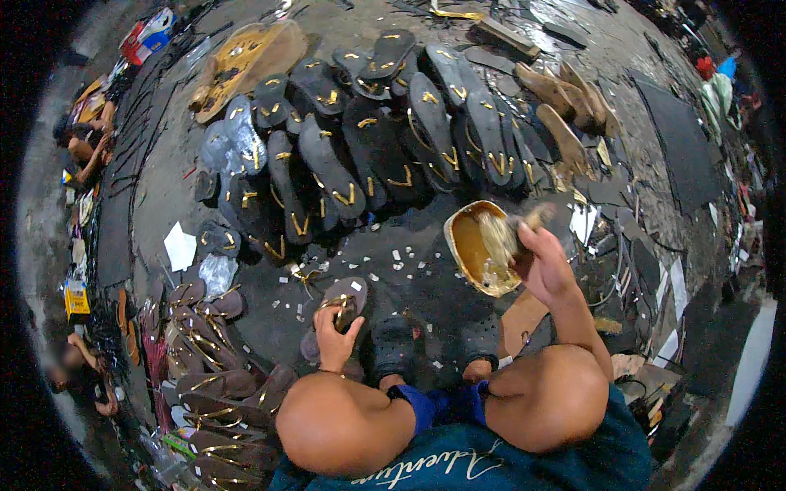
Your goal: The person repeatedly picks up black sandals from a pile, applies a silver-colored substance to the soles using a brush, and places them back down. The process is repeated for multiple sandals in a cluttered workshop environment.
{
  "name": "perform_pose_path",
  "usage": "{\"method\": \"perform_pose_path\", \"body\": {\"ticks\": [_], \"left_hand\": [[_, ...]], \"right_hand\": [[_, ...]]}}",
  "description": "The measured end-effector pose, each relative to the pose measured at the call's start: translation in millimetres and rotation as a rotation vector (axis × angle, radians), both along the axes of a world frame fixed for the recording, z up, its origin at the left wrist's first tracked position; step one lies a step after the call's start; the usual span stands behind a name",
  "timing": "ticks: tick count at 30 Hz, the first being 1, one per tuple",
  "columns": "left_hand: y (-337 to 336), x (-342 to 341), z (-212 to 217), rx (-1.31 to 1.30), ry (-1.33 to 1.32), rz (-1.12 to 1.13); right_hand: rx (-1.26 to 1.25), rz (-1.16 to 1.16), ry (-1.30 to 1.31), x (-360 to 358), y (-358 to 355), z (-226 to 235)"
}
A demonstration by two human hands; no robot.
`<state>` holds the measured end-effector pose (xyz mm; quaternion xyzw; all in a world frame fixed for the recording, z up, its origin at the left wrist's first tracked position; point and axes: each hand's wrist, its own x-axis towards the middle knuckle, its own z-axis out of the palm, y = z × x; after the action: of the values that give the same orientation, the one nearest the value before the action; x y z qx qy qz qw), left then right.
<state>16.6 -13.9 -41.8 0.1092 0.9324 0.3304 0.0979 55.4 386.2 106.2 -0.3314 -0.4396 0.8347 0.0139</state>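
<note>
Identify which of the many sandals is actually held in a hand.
The brown sandal gripped by the left hand, just before the knees; the others lie untouched in heaps on the floor.

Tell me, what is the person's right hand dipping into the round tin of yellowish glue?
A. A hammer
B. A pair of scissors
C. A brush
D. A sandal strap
C. The right hand grips a brush whose pale bristles lie inside the glue tin, while the left hand holds a sandal with gold straps.
</note>
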Motion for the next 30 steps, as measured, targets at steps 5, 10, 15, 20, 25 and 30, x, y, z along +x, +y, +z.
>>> {"method": "perform_pose_path", "body": {"ticks": [5, 10, 15, 20, 25, 30], "left_hand": [[9, -39, -4, -0.223, 0.084, -0.574], [24, -79, 3, -0.361, 0.058, -0.804], [90, -114, 49, 1.219, -0.754, -0.028], [112, -119, 86, 1.293, -0.680, 0.158], [118, -88, 89, 1.345, -0.717, 0.190], [92, -106, 83, 1.682, -0.903, -0.002]], "right_hand": [[-0.335, 0.010, 0.016, -34, -7, -3], [-0.304, 0.096, 0.136, -54, -37, 6], [0.603, 0.275, 0.345, -80, -75, 28], [1.004, 0.408, 0.807, -89, -115, 19], [1.222, 0.192, 0.587, -132, -82, 16], [0.983, 0.155, 0.622, -113, -87, 5]]}}
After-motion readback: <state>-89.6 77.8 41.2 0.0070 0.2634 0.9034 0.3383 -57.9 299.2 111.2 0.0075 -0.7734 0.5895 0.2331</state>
